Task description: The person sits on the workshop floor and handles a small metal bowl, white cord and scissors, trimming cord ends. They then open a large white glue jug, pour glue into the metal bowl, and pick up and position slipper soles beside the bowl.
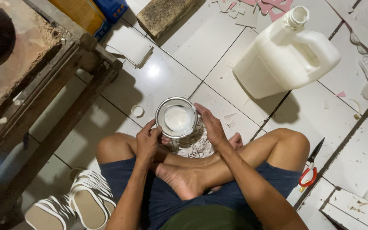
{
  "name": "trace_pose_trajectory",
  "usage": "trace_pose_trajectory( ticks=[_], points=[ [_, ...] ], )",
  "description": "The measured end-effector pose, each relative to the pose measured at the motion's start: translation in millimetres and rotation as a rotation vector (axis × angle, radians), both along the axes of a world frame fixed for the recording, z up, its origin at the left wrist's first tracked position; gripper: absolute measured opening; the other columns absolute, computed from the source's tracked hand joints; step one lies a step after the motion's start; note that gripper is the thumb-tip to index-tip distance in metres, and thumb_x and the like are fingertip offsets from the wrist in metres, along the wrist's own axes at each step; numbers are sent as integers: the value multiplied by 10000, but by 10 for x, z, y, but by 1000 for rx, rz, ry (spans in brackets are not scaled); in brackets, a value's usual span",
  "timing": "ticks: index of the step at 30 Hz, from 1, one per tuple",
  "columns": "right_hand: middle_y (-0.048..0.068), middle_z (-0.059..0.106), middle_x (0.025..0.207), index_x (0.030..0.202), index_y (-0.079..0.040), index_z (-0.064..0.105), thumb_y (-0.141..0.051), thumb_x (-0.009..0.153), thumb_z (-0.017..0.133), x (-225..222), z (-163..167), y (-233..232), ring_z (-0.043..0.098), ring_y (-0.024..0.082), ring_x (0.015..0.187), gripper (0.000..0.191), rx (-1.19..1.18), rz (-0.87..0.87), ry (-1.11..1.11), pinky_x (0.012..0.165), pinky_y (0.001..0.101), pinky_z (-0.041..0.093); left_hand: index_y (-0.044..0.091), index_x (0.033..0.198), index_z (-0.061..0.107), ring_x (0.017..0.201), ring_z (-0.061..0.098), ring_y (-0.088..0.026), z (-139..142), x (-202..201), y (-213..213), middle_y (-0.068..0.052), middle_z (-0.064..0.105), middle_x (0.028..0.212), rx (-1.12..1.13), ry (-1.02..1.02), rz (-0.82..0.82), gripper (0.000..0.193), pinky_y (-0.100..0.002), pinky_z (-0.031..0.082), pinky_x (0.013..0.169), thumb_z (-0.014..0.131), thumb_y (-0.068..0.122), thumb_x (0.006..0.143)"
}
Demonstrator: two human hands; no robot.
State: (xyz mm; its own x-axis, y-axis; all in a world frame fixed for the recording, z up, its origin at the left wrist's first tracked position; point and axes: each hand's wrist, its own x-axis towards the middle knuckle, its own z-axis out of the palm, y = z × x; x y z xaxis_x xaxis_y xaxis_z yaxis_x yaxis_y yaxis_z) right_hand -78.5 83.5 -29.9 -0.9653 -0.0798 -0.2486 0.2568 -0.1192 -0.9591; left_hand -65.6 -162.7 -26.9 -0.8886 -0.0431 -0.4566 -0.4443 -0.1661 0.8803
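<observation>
Both hands (179, 136) around metal bowl (176, 118)

Light: bright overhead | Glare: hot spot on glossy white tiled floor (153, 70) | Shadows: soft, beside white plastic jug (286, 55) | Blur: dim left edge, blue smear | Focus: centre sharp

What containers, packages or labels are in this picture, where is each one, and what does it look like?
Round tin: held between left hand and right hand, shiny metal rim, white paste inside.
Big jug: on the tiled floor at upper right, white plastic, handle and open threaded neck, no label showing.
Blue box: top edge, beside a yellow board.
Small white lid: on the floor left of the tin.
</observation>
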Motion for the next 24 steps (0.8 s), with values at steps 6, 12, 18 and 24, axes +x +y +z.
trace_pose_trajectory(
  ticks=[6,12,18,24],
  points=[
    [202,323,1641,1503,-145,517,-389,1095,424,-2,5,114,411,355,1465,485,396,133,301,1177,428,370,-93,1416,540,622,702,-184,6,-12,33,-133,719,784,48,14,4,479,-295,587,566,573,98,979],
    [263,228,1683,1475,-185,582,-377,1083,520,99,70,133,334,444,1502,440,707,139,570,1208,532,320,-101,1411,530,603,700,-183,-29,-51,92,-139,718,765,64,22,63,484,-296,595,555,574,97,971],
    [293,221,1659,1450,-152,605,-383,1018,590,294,174,24,297,467,1514,490,940,153,694,1223,592,236,-116,1415,514,608,701,-185,-57,-91,134,-133,716,776,100,54,102,493,-301,602,556,568,97,974],
    [256,327,1648,1411,-127,622,-312,1016,630,374,291,-50,345,426,1521,436,673,164,618,1233,516,289,-111,1443,481,607,709,-205,-185,-170,110,-156,703,768,102,69,124,517,-309,603,552,568,104,981]
  ],
)
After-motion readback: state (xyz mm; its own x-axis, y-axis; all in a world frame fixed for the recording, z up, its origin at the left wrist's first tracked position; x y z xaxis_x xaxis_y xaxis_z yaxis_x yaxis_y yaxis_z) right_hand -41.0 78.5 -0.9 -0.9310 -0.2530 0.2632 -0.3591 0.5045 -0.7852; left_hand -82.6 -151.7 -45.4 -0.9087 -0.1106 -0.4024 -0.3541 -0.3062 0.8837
